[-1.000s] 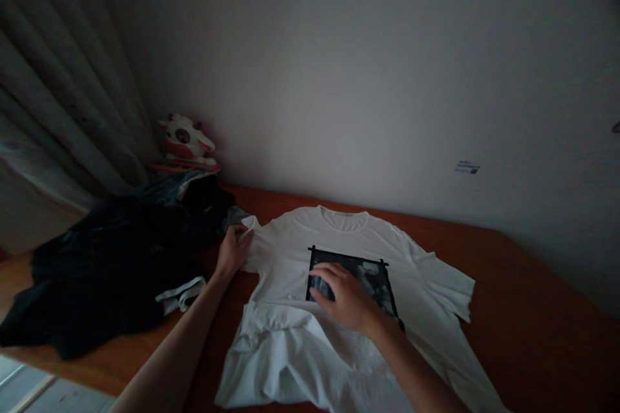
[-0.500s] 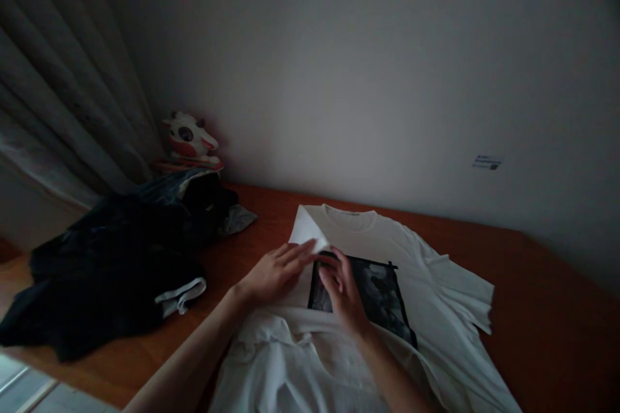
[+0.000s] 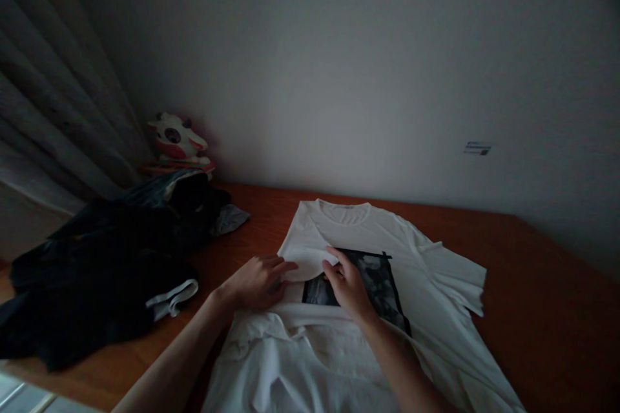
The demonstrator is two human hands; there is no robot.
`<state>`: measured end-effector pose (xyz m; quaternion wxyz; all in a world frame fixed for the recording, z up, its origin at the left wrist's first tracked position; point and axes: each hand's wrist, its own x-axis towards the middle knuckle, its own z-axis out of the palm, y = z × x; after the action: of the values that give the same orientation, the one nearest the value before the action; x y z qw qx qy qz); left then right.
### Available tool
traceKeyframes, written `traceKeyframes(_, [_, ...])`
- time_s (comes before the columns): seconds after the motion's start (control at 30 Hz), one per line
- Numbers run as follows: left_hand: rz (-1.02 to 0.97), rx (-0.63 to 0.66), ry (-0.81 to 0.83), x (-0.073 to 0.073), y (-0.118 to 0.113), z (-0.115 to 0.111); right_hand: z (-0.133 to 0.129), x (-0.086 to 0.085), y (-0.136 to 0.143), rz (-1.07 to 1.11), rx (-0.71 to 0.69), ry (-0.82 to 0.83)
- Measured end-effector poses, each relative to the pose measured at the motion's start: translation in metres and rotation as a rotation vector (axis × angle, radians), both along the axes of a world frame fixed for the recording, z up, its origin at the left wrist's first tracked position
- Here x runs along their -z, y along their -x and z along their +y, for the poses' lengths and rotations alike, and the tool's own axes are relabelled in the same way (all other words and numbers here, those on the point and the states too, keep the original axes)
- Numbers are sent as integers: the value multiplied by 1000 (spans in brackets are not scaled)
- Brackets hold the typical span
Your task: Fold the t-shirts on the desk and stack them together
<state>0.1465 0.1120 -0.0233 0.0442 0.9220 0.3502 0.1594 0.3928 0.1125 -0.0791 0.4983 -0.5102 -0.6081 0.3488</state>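
A white T-shirt (image 3: 416, 271) with a dark picture print (image 3: 375, 277) on its chest lies face up, its neckline toward the wall. Its left-side sleeve (image 3: 310, 257) is folded inward across the chest and covers a corner of the print. My left hand (image 3: 259, 281) grips the outer edge of this folded sleeve, fingers curled. At the sleeve's inner end, my right hand (image 3: 346, 281) has the fabric between thumb and fingers. The shirt's lower part is bunched in wrinkles under my forearms. On the other side, the sleeve (image 3: 458, 274) lies spread out.
A pile of dark clothes (image 3: 97, 277) covers the left of the wooden table (image 3: 261, 206). Behind it, against the wall, stands a white and red cow-shaped toy (image 3: 177, 137). A curtain (image 3: 53, 90) hangs at the left. A small label (image 3: 477, 148) is on the wall.
The sleeve flap has been laid flatter across the chest. My left hand has moved left and toward me, away from my right hand, which stays near the print. The view has shifted slightly.
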Motion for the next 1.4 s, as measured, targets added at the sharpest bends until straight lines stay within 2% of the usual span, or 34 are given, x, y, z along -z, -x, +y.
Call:
traceKeyframes(0.17, [-205,-32,-54,3,-4,-1,0,0,-6,-275,162,-190])
traceKeyframes(0.27, [-225,-59,64,1,-5,-4,0,3,-7,-370,196,-195])
traceKeyframes(0.37, [-235,-177,209,2,-5,-4,-1,6,-7,-396,205,-176])
traceKeyframes(0.47, [-264,-275,265,6,-6,-2,-5,6,-5,-482,210,-199])
traceKeyframes(0.53, [-293,-295,229,8,-8,0,-9,3,-3,-577,247,-227])
traceKeyframes(0.63, [-349,-251,102,8,-12,0,-15,-5,1,-659,322,-308])
traceKeyframes(0.7, [-374,-217,49,6,-15,0,-18,-12,2,-657,276,-378])
traceKeyframes(0.77, [-387,-213,47,3,-19,2,-21,-17,4,-647,161,-409])
traceKeyframes(0.9, [-349,-201,32,0,-41,25,-24,-23,8,-654,-13,-374])
traceKeyframes(1.03, [-161,-169,-20,12,-80,71,-26,-25,8,-638,-62,-366])
traceKeyframes(1.1, [-53,-250,6,23,-97,92,-26,-25,8,-613,-57,-364])
traceKeyframes(1.2, [66,-474,64,37,-108,114,-26,-23,9,-584,-47,-354])
traceKeyframes(1.27, [91,-578,76,44,-105,120,-26,-22,9,-586,-62,-351])
traceKeyframes(1.4, [115,-690,66,49,-93,122,-28,-24,10,-598,-144,-368])
